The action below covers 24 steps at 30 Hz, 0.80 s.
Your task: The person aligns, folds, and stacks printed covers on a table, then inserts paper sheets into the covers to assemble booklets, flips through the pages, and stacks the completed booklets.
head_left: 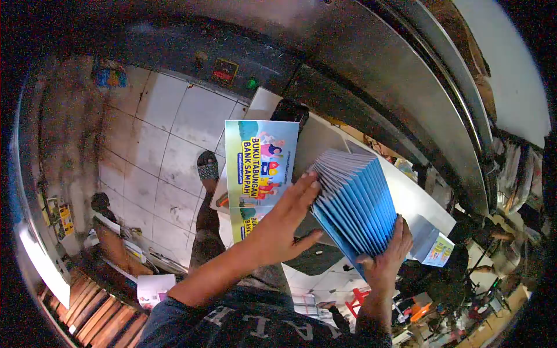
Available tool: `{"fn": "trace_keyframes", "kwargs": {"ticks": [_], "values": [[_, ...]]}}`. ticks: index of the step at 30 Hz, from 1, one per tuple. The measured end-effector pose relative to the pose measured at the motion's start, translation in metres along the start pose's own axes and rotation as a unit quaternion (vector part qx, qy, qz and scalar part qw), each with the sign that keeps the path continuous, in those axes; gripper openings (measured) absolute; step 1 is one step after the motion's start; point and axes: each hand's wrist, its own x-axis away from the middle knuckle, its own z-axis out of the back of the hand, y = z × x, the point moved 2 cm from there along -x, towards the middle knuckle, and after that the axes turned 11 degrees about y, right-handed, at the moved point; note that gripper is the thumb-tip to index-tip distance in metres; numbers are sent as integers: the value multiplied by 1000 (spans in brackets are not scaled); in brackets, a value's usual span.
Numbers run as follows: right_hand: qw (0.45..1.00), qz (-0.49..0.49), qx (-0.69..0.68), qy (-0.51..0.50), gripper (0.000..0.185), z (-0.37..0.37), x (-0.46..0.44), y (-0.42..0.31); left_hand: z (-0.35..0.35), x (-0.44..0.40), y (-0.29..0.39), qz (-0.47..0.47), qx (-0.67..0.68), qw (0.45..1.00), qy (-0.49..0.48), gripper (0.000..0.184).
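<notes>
A thick stack of blue booklets [360,200], fanned in steps with pale edges at one end, is held over the white table. My right hand [390,249] grips its near right end, thumb on one side and fingers on the other. My left hand [290,211] has its fingers stretched against the stack's left edge, thumb spread away below. Left of the stack lies a printed cover sheet [275,142] reading "BUKU TABUNGAN BANK SAMPAH". A second cover [238,223] continues below it, partly behind my left forearm.
The white table [426,211] runs diagonally beneath the stack. A small printed booklet [438,250] lies at its right end. A large metal machine [400,75] stands behind. Wooden pallets [93,307] are at lower left, and a red stool [358,301] at lower right.
</notes>
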Motion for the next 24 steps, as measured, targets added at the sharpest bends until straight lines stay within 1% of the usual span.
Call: {"fn": "trace_keyframes", "kwargs": {"ticks": [3, 7, 9, 10, 12, 16, 19, 21, 24], "values": [[1000, -13, -1, -5, 126, 1, -2, 2, 3, 2, 2, 5, -7, 1000, -12, 81], [1000, -7, 3, 3, 126, -2, -4, 5, 5, 3, 4, 22, -6, 1000, -13, 83], [999, -35, -8, -9, 125, 1, -7, 3, 6, 1, 5, 10, -30, 999, -7, 79], [999, -35, -7, -9, 125, 1, -7, 4, 6, 1, 5, 11, -30, 999, -6, 79], [999, -43, -9, -17, 124, 0, -7, 5, 8, 0, 4, 5, -10, 1000, 12, 72], [999, -33, -7, -13, 122, 1, -6, 3, 6, 6, -2, 28, -8, 999, 12, 72], [999, -36, -9, -12, 121, 0, -10, 2, 6, 3, -2, 24, -1, 999, 30, 68], [999, -38, -21, -1, 120, 1, -13, 2, 9, -2, 4, -7, -42, 997, 62, 64], [999, -31, -33, 2, 115, 1, -13, 3, 9, -4, 3, -14, -58, 996, 63, 63]]}}
